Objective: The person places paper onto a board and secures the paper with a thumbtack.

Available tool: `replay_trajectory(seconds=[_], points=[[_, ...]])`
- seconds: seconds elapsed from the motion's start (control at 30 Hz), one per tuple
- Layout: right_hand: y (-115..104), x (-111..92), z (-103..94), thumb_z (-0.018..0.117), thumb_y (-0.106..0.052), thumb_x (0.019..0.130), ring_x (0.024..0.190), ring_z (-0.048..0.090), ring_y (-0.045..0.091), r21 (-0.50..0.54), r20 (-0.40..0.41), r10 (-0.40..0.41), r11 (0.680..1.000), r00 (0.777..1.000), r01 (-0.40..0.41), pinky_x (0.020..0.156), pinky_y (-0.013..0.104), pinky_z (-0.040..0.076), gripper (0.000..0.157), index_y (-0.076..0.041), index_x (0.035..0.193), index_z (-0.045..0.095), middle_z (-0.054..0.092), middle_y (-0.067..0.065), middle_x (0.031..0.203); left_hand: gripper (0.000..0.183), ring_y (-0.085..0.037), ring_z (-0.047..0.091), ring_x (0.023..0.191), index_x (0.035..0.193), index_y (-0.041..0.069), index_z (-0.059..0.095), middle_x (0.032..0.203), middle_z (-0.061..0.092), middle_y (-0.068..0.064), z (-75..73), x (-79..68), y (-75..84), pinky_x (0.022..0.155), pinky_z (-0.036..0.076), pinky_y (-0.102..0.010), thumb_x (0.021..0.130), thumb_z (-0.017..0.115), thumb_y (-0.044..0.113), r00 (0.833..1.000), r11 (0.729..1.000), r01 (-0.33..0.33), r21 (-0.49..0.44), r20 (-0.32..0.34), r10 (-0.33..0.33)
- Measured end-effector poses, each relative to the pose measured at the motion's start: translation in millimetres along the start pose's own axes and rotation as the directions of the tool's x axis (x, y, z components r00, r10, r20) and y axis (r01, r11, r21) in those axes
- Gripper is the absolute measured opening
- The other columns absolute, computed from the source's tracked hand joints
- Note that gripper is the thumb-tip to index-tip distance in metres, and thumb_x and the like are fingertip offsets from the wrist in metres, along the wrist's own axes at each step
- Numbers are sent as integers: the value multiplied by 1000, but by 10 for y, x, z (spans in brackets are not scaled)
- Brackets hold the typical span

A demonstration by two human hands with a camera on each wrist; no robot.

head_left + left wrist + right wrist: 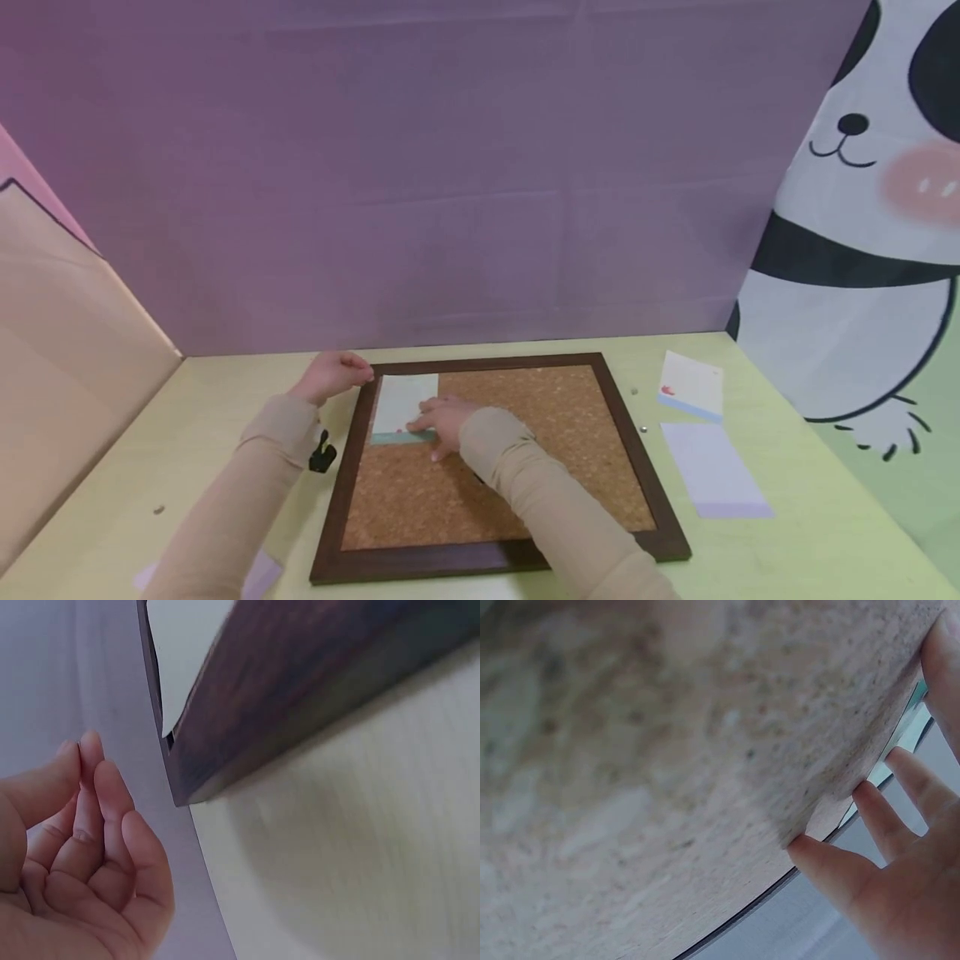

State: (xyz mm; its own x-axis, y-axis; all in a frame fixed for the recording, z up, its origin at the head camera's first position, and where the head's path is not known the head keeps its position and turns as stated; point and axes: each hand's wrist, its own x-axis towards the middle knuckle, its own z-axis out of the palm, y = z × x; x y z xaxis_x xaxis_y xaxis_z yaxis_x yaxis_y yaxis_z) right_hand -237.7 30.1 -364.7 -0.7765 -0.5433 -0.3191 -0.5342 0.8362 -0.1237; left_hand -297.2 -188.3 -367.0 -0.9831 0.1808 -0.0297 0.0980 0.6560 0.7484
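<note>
A corkboard (510, 500) with a dark brown frame lies on the table. A white paper sheet with a green lower band (405, 404) lies at its upper left corner. My right hand (447, 421) rests with spread fingers across the sheet's right edge; in the right wrist view its fingertips (864, 791) touch the sheet and cork. At the frame's upper left corner is my left hand (333, 377). Thumb and forefinger meet at the tips, the other fingers (146, 855) curled; a thin dark sliver (79, 750) shows in the pinch, too small to identify.
Right of the board lie a sheet with a blue band (690, 383), a lilac sheet (712, 467) and small metallic pieces (643, 429). Another lilac sheet (262, 575) shows under the left forearm, and a small piece (158, 509) lies left of it. A purple cloth (450, 167) hangs behind.
</note>
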Motion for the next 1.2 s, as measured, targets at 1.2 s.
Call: replay_trajectory(seconds=[1.2], points=[[-7, -1, -2, 67, -32, 86, 143, 24, 23, -50, 4, -7, 999, 1000, 7, 116, 35, 24, 59, -34, 141, 44, 28, -4, 155, 22, -4, 53, 68, 104, -10, 61, 79, 61, 1, 285, 388, 165, 65, 50, -17, 92, 57, 8, 978, 992, 114, -55, 180, -102]])
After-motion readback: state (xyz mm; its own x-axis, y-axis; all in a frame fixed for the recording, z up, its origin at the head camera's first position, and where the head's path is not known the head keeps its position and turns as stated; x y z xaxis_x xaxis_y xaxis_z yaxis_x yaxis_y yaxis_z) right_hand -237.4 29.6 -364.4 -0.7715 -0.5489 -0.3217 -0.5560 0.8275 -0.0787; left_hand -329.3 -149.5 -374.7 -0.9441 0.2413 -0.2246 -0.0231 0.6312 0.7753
